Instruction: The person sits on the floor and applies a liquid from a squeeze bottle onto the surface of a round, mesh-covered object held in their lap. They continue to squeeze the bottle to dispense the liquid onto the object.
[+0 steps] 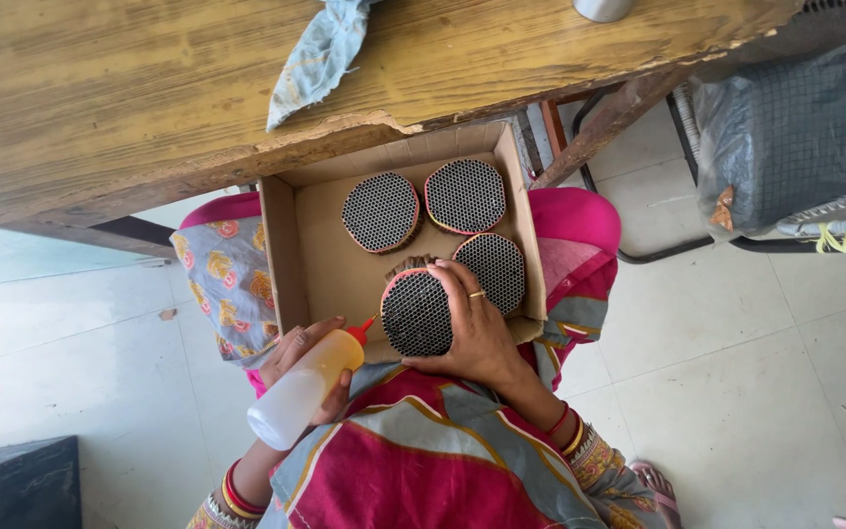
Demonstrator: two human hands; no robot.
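Observation:
A shallow cardboard box point(286, 245) rests on my lap under the table edge. Inside lie three round bundles of thin tubes with dark honeycomb faces point(381, 212), point(466, 195), point(494, 266). My right hand point(477, 328) grips a fourth round bundle point(415, 315) at the box's near edge, fingers wrapped around its right side. My left hand point(301, 358) holds a translucent squeeze bottle point(301, 392) with yellowish contents. Its red nozzle point(362, 330) points at the held bundle's left rim.
A worn wooden table point(149, 88) overhangs the box, with a pale blue cloth point(315, 59) draped over its edge. A chair with a grey plastic-covered bundle point(795, 137) stands at right. A dark block point(12, 485) sits on the tiled floor at lower left.

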